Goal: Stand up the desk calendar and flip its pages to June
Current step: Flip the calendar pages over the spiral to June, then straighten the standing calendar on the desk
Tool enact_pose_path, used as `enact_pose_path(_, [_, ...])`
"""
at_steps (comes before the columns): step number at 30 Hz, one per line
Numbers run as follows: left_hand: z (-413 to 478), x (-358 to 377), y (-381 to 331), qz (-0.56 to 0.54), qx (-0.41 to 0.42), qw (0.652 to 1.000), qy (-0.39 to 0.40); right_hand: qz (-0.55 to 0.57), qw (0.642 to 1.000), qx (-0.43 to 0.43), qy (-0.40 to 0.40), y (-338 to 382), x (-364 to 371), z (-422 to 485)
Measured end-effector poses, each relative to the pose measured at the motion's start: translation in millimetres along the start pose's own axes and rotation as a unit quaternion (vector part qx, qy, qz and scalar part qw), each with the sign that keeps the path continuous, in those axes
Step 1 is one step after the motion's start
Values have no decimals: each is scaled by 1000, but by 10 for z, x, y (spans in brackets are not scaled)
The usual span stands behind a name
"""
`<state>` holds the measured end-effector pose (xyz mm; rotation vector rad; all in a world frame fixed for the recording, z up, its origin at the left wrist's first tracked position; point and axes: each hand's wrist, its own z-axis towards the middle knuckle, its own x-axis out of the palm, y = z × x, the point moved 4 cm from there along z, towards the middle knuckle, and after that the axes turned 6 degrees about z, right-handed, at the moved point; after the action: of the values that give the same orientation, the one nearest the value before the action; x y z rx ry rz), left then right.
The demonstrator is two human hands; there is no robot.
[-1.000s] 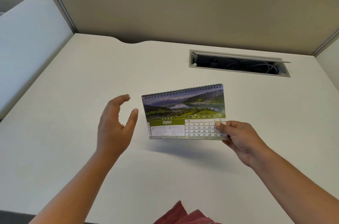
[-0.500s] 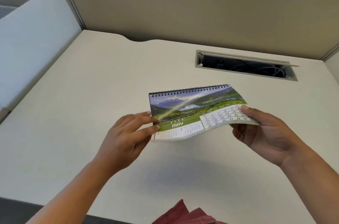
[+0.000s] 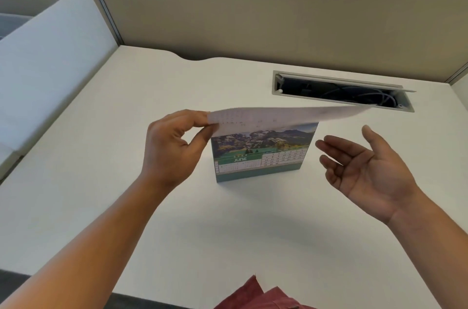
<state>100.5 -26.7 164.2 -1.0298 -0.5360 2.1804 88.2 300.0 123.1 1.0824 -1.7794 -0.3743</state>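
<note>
The desk calendar (image 3: 263,154) stands upright on the white desk (image 3: 101,156), its teal base on the surface. Its front page reads JUNE under a mountain photo. My left hand (image 3: 174,146) pinches the left corner of the lifted page (image 3: 286,114), which is raised flat above the calendar and blurred, its pale back facing me. The spiral binding is hidden behind that page. My right hand (image 3: 364,169) hovers just right of the calendar, palm up, fingers spread, touching nothing.
An open cable tray (image 3: 342,92) with wires is cut into the desk behind the calendar. Beige partitions (image 3: 278,22) close the back, with signs 007 and 008. A white padded divider (image 3: 45,60) bounds the left. Red cloth (image 3: 255,296) shows at the near edge.
The calendar went from held flat in both hands showing MAY to standing on the desk showing JUNE. My left hand lifted the May page up; my right hand let go.
</note>
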Motion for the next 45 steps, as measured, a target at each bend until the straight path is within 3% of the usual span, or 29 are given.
enact_pose_path(9, [222,91,58,24,-53,998,-38,-51,998,9,-26,-73,-21,25])
enact_pose_path(12, [326,214,195,28,-138,990,-19,-134,989,-13,-58,-93,-51,50])
enact_pose_path(16, [389,389,437,-8,-281,960,4,-330,931,-86,-133,-72,-86,103])
enact_pose_path(18, [353,394,439,41,-254,966,-13,-361,914,-110,-150,-67,-91,160])
enact_pose_path(20, [292,403,369,90,-146,985,-20,-373,902,-137,-168,-49,-102,246])
enact_pose_path(22, [217,465,336,96,-66,993,25,-373,894,-160,-188,-26,-117,354])
enact_pose_path(25, [85,598,399,118,-51,987,101,-371,891,-170,-200,9,-120,519])
enact_pose_path(28, [-1,651,484,85,-106,986,100,-374,896,-167,-171,11,-56,634])
enact_pose_path(32, [-134,645,529,41,-225,973,31,-376,891,-189,-170,26,-32,745])
enact_pose_path(34, [-257,654,589,19,-325,945,25,-362,893,-192,-184,31,-70,804])
enact_pose_path(38, [-371,797,644,-121,-486,861,91,-367,889,-198,-188,4,-95,899])
enact_pose_path(41, [-310,821,632,-161,-516,837,88,-366,892,-200,-174,-23,-80,961])
enact_pose_path(45, [-223,798,613,-159,-517,838,73,-364,894,-202,-164,-47,-74,990])
